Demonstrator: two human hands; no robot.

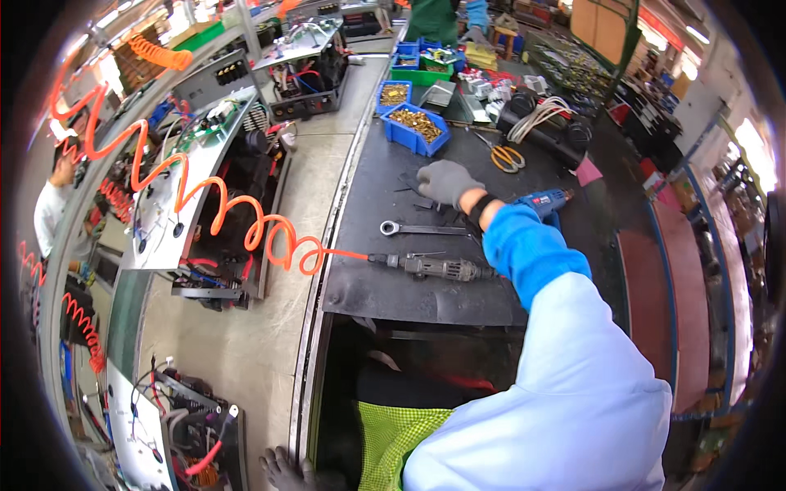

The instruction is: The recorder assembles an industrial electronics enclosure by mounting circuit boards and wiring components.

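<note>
My right hand [448, 182], in a grey glove, reaches over the black mat [360, 295], fingers curled down beside some small dark pieces [407, 185]. What the fingers hold, if anything, is hidden beneath them. Nearer to me lie a ratchet wrench [419, 230] and a black air tool [442, 268] joined to an orange coiled hose [237, 209]. A blue power drill [542, 202] rests beyond my right wrist. My left hand [286, 472], in a dark grey glove, is low in view by the bench's metal rail, its fingers apart and holding nothing visible.
Blue bins [416, 129] of brass-coloured fittings stand at the mat's far end. Orange-handled scissors [502, 153] and a bundled pale cable [540, 117] lie to their right. Open machine assemblies [192, 188] line the left side. Another person [56, 200] is at far left.
</note>
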